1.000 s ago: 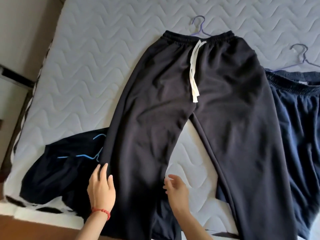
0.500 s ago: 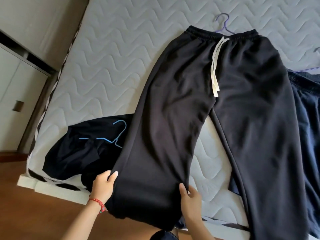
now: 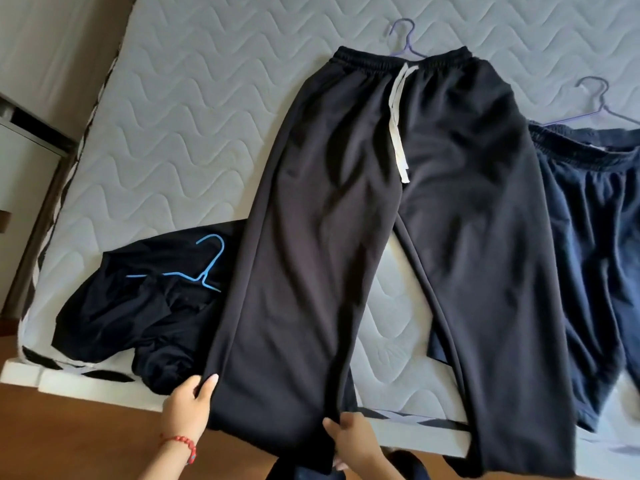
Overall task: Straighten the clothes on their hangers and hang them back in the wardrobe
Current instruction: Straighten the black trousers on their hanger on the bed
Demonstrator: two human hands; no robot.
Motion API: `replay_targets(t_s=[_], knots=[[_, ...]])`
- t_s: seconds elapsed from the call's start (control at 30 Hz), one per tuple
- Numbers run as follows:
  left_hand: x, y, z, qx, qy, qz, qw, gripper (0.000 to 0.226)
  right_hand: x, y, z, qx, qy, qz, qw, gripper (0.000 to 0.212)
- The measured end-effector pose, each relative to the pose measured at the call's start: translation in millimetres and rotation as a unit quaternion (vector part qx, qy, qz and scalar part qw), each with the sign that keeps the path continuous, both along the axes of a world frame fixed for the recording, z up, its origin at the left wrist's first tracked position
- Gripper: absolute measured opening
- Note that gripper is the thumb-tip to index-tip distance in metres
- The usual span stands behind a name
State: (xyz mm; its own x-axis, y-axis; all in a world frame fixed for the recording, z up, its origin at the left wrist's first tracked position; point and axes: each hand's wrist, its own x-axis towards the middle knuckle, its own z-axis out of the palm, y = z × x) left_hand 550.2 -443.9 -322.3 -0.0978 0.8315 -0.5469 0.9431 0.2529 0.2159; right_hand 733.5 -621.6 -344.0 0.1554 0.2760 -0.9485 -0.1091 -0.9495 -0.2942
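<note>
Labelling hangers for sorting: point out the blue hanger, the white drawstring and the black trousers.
blue hanger [image 3: 207, 268], head view, on its neck.
white drawstring [image 3: 398, 133], head view, mid-length.
black trousers [image 3: 311, 237], head view, on one leg.

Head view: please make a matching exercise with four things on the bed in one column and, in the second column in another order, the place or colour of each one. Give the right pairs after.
Things:
1. black trousers
2. blue hanger
3. drawstring
4. navy garment

Places or colours:
A. white, hanging down from the waistband
B. at the right edge of the picture, under a purple hanger
C. lying on a crumpled dark garment at the left
D. spread flat in the middle, one leg gripped by both hands

Pairs: 1-D, 2-C, 3-A, 4-B
</note>
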Motion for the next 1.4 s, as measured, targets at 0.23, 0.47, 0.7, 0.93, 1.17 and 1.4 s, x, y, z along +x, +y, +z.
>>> replay_targets(t_s=[0.23,0.47,0.7,0.93,1.17,1.4], knots=[[68.5,-27.0,20.1,0.108,-0.018,-0.129,0.986,0.028,62.0,-17.1,29.9,-0.012,-0.171,-0.174,0.97,0.018],[216.6,-129.7,7.0,-0.076,-0.233,-0.2,0.949,0.014,182.1,-112.1,31.7,0.018,-0.432,-0.223,0.874,0.017],[319.5,-188.0,-1.5,-0.158,-0.161,0.023,0.974,0.027,229.9,-193.9,12.4,-0.014,-0.421,-0.24,0.875,0.031],[292.2,-231.9,-65.0,-0.298,-0.223,0.048,0.927,0.055,203.5,-208.0,9.8,-0.025,-0.283,-0.326,0.902,0.017],[269.2,-236.1,11.5,-0.082,-0.246,0.126,0.958,0.043,189.2,-209.9,25.6,0.065,-0.167,-0.24,0.954,0.039],[233.9,-212.5,-2.9,-0.147,-0.169,0.053,0.973,0.038,177.2,-206.0,10.8,0.006,-0.055,-0.129,0.99,0.013]])
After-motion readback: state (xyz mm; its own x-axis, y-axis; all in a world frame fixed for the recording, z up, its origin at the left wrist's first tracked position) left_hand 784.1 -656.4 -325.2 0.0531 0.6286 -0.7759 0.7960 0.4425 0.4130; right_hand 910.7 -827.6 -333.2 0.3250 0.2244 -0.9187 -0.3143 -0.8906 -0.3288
